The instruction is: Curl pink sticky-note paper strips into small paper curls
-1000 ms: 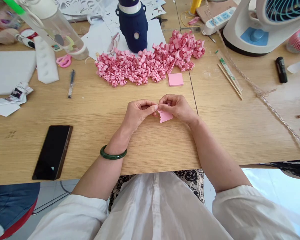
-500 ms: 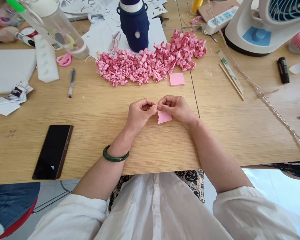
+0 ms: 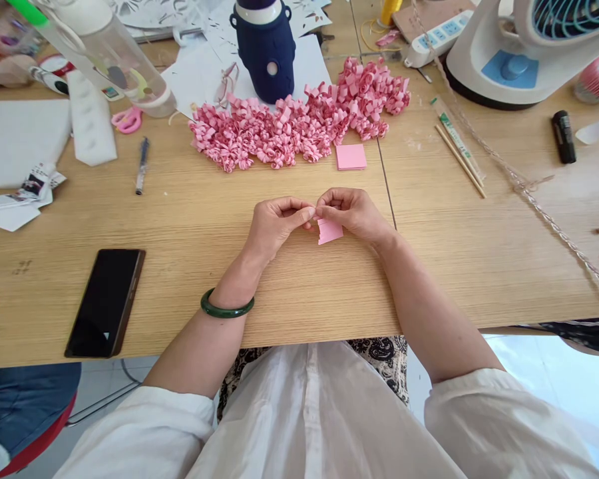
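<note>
1. The pink paper [image 3: 330, 231] has its top hidden under fingers of the left hand [image 3: 274, 225] and right hand [image 3: 355, 214].
2. The fan [image 3: 504, 70] and blue bottle [image 3: 264, 56] are cut off at the top edge.

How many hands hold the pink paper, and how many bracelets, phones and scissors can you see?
Hands holding the fringed pink paper: 2, left hand and right hand
Green bracelet: 1
Black phone: 1
Pink scissors: 1
Total: 5
</note>
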`<state>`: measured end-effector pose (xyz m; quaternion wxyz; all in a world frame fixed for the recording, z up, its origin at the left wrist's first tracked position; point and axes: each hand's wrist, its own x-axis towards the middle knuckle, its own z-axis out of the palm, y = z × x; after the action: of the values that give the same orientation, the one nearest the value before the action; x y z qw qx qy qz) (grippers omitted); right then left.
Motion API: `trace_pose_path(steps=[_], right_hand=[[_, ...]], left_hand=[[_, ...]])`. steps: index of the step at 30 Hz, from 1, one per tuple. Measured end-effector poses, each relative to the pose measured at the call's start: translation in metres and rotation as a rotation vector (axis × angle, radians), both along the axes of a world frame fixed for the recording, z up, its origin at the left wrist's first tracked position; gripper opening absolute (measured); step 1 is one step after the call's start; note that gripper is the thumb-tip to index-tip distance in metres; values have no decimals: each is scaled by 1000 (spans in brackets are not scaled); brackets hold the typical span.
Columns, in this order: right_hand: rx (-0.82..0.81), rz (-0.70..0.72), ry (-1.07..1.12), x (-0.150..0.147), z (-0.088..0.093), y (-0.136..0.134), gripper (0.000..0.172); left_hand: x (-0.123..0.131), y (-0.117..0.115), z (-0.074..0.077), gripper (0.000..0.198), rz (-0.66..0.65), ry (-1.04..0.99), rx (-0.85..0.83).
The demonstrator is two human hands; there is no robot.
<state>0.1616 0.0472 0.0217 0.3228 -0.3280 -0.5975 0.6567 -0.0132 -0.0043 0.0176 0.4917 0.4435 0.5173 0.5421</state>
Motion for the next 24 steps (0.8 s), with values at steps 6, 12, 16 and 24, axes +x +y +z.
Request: trace_pose_path(steps=[6, 12, 16, 24], right_hand=[[-8, 18, 4, -1, -2, 0, 32], [-9, 28, 0, -3, 0, 0, 27], [17, -13, 11, -3, 2, -1, 23], [27, -44, 51, -6, 3, -4, 23]], left_hand=[[-1, 0, 0, 12, 10, 78, 21], [3, -1, -5, 4, 58, 121, 66], [5, -1, -5, 5, 93, 98, 87], [4, 0, -6, 4, 125, 121, 107]])
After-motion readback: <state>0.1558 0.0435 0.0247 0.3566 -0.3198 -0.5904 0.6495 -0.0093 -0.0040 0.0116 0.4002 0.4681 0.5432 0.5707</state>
